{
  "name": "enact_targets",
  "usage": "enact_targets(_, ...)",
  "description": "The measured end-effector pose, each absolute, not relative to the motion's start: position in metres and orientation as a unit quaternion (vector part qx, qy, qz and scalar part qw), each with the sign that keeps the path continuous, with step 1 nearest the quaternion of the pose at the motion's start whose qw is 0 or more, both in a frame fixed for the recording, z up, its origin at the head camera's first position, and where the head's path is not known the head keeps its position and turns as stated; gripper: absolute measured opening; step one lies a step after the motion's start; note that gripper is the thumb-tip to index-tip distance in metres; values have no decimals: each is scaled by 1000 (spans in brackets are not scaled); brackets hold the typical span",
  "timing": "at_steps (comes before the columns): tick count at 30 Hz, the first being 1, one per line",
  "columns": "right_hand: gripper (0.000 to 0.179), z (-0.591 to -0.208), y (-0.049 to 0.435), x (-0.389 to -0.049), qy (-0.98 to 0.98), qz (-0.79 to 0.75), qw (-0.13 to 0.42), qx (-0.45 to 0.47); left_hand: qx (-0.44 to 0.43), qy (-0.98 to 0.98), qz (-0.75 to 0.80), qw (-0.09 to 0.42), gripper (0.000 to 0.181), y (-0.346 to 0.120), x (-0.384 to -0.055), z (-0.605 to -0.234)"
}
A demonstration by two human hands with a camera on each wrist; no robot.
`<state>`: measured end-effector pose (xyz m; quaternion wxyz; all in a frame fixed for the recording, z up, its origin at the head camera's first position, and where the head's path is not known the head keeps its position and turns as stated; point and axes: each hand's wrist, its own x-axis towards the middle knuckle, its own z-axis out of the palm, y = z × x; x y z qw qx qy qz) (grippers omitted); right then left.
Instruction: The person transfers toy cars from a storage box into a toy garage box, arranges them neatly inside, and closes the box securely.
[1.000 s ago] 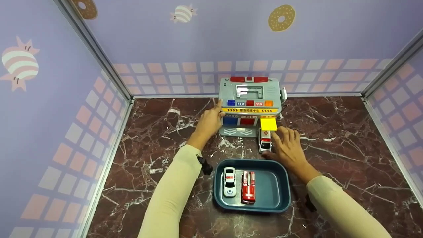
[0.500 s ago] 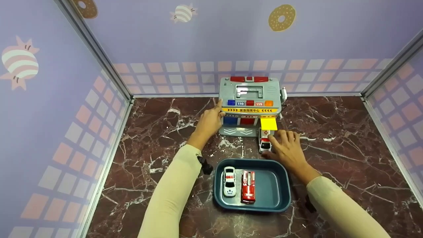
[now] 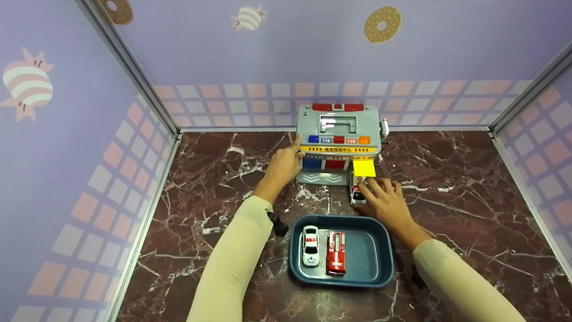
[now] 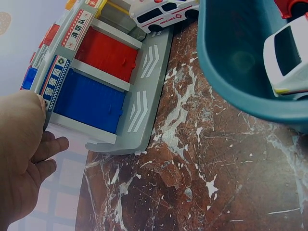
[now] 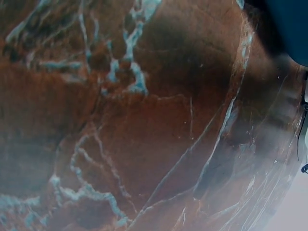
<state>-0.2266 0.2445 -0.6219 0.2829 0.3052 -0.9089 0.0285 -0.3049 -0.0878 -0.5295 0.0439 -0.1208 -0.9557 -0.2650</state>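
Note:
A grey toy emergency station (image 3: pixel 308 123) with blue and red garage doors stands against the back wall. Its yellow door (image 3: pixel 364 168) is lifted over a white toy ambulance (image 3: pixel 358 197), which sticks out of the right bay onto the ramp. My left hand (image 3: pixel 283 165) grips the station's left side, index finger laid along the roof edge; in the left wrist view its other fingers are curled beside the front corner. My right hand (image 3: pixel 388 203) touches the ambulance from the right, fingertips over its roof and thumb low by its front end. The right wrist view shows neither that hand nor the ambulance.
Just in front of the station, a dark teal tray (image 3: pixel 386 268) holds a white toy police car (image 3: pixel 311 257) and a red toy fire engine (image 3: pixel 336 252). The marbled tabletop (image 3: pixel 214 188) is bounded by purple patterned walls (image 3: pixel 286 53).
My right fingers have shifted left, from the ambulance's side onto its roof. The ambulance sits almost where it was. My left hand, the station and the tray have stayed put.

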Motion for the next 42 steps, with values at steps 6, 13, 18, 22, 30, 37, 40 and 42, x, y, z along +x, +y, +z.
enact_targets(6,68,-621,244,-227,-901,45,293,316,-124,-954,-268,45,62,-88,-305,-531)
enact_targets(13,63,-620,244,-230,-903,51,288,316,-123,-955,-266,49,62,-88,-305,-532)
enact_targets(18,59,-619,244,-232,-907,51,279,312,-123,-954,-269,49,62,-88,-306,-533)
enact_targets(22,58,-619,243,-233,-912,47,269,306,-124,-954,-268,50,62,-88,-306,-533)
enact_targets(30,52,-619,242,-235,-921,44,252,293,-122,-954,-269,46,62,-87,-306,-533)
enact_targets(37,50,-620,243,-236,-925,36,248,286,-121,-955,-267,48,60,-87,-305,-534)
enact_targets(40,50,-620,242,-237,-925,34,249,286,-121,-955,-265,50,61,-88,-305,-534)
enact_targets(42,50,-620,242,-238,-924,34,251,285,-121,-955,-264,51,61,-88,-305,-535)
